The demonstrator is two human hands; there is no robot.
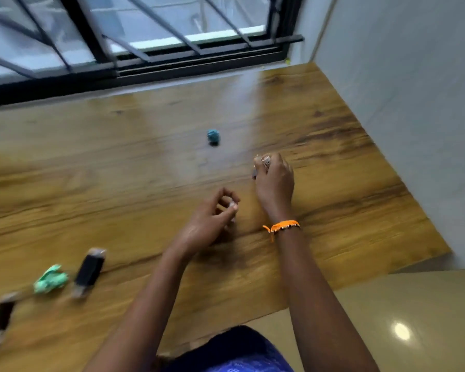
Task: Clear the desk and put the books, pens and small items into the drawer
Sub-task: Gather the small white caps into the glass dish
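Note:
My right hand (pixel 275 183), with an orange band at the wrist, grips a few small stick-like items (pixel 265 162) above the wooden desk (pixel 91 183); blur hides what they are. My left hand (pixel 212 218) pinches a small pale item (pixel 232 210) just over the desk's middle. A crumpled blue-green ball (pixel 213 136) lies beyond both hands. At the near left lie a crumpled green paper (pixel 50 279) and two dark oblong items with pale ends (pixel 89 272) (pixel 1 319). No drawer is in view.
A barred window (pixel 145 49) runs along the desk's far edge. A grey wall (pixel 414 103) bounds the desk on the right. Beige floor tiles (pixel 414 318) show past the desk's near right corner. The frame is motion-blurred.

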